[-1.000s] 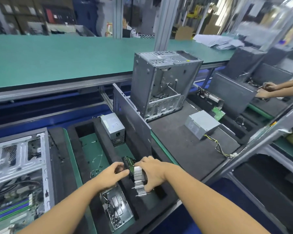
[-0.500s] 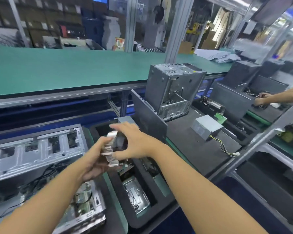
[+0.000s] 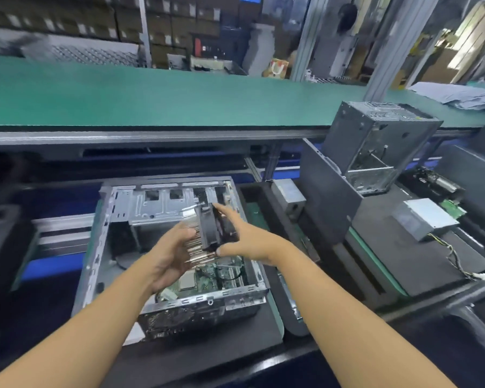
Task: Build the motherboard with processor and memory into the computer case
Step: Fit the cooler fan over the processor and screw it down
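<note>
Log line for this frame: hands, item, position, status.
left hand: holds heatsink fan | right hand: holds heatsink fan | heatsink fan: held above motherboard in open case | status: not yet seated

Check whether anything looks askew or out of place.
Nothing damaged or spilled. Only the cooler stands out: left hand and right hand hold it tilted on edge above the open case, not seated on the motherboard.

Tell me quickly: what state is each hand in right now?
Left hand: holds the CPU cooler by its fins.
Right hand: grips its fan side.
</note>
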`<state>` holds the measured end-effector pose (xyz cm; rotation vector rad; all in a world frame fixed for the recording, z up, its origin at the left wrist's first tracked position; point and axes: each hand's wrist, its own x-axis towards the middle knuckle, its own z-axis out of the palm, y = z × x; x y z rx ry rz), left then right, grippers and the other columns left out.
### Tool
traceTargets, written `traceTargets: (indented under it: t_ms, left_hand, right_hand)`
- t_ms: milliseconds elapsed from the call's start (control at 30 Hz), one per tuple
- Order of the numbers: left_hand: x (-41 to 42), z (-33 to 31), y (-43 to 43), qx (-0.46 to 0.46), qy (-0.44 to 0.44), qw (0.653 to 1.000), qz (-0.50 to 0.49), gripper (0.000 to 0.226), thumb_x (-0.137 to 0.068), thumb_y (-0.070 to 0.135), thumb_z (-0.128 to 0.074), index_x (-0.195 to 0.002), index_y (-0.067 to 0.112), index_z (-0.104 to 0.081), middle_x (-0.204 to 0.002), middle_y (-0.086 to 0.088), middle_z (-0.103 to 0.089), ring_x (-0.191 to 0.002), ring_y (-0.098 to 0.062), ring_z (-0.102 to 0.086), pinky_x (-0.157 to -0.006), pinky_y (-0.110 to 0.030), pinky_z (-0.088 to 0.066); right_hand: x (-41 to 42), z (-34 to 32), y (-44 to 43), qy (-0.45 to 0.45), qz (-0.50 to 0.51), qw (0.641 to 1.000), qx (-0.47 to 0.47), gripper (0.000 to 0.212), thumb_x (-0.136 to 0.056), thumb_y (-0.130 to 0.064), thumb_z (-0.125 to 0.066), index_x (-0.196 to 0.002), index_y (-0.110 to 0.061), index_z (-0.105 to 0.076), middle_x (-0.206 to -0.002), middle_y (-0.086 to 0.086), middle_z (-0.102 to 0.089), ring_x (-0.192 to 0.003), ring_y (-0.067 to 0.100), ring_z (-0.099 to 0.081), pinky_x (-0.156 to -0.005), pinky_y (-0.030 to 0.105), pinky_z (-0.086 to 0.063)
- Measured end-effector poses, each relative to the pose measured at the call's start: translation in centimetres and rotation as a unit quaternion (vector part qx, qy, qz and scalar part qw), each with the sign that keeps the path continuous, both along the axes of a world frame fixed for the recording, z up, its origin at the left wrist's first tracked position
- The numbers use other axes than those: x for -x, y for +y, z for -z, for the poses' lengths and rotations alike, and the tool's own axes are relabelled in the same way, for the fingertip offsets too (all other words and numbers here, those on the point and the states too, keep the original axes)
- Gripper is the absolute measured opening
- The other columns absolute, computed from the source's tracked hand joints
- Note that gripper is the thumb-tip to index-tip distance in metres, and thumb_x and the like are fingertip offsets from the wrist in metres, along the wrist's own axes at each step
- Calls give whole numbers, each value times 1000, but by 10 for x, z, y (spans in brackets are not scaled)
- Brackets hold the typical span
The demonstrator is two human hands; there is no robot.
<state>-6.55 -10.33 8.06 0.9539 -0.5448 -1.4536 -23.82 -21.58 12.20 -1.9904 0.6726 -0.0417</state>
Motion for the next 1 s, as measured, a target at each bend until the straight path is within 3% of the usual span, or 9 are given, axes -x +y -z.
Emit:
traceTargets:
  t_ms: [133,200,367,500,633,767,833,900,1000]
  left_hand:
    - [-9,13,15,13,-59,998,-21,64,-69,11,-80,-127,19,-56,-126,-10,-64,-102,-26,-67,-74,-37,-58]
    - [-10,18,18,12,-87,995,-42,72,-71,6,-81,-134,24,-51,-137,-1,-56,-113,-22,-63,-76,-30,-57]
    - [-14,23,21,31,-156,986,-52,79,-57,15,-90,-119,48,-54,-116,25,-64,-112,-4,-62,-82,-21,-54]
    - [-22,27,22,30,-263,964,-28,88,-62,17,-91,-132,45,-45,-127,21,-59,-119,-2,-56,-91,-21,-51]
    - [-37,28,26,-19,-272,962,12,94,-69,16,-88,-137,57,-38,-128,21,-48,-109,16,-53,-79,-6,-48]
    - [-58,36,29,-87,-296,951,1,68,-75,35,-80,-135,41,-48,-129,17,-59,-114,7,-56,-95,-19,-47]
    - [-68,44,30,-138,-367,918,-54,40,-86,32,-71,-125,33,-58,-119,16,-67,-110,1,-61,-105,-32,-44]
    - [-78,54,30,-205,-482,851,-50,22,-91,18,-65,-110,30,-63,-111,12,-69,-102,-4,-63,-99,-32,-49]
    - [-75,71,26,-252,-605,739,157,24,-90,22,-61,-111,35,-61,-115,13,-65,-94,-4,-59,-86,-22,-46]
  right_hand:
    - [-12,20,14,-94,48,967,-233,84,-86,-28,-76,-147,-59,-26,-159,-21,-16,-142,23,-41,-108,46,-46]
    - [-19,27,15,-90,76,972,-203,88,-78,-42,-81,-144,-64,-28,-158,-23,-14,-135,14,-44,-101,39,-48]
    - [-29,48,3,-53,70,976,-200,104,-67,-39,-90,-150,-51,-29,-156,-11,-28,-144,10,-31,-115,43,-35]
    - [-33,59,-10,-40,47,987,-147,105,-62,-37,-93,-149,-41,-34,-151,-6,-45,-137,15,-48,-111,47,-45]
    - [-40,61,-22,2,-11,998,-59,94,-63,-39,-92,-137,-53,-36,-130,-24,-55,-119,0,-59,-102,33,-53]
    - [-48,64,-32,32,-31,998,36,100,-63,-46,-87,-141,-52,-26,-136,-7,-41,-126,13,-41,-107,34,-40]
    - [-51,65,-40,20,-31,997,67,102,-65,-45,-86,-146,-44,-23,-139,-13,-35,-129,12,-33,-106,33,-37]
    - [-52,64,-47,19,-44,995,91,102,-67,-45,-85,-147,-41,-23,-142,-17,-35,-133,11,-36,-109,34,-39]
    - [-52,66,-51,58,-88,987,121,102,-67,-47,-83,-148,-39,-21,-146,-12,-35,-134,14,-39,-110,37,-41]
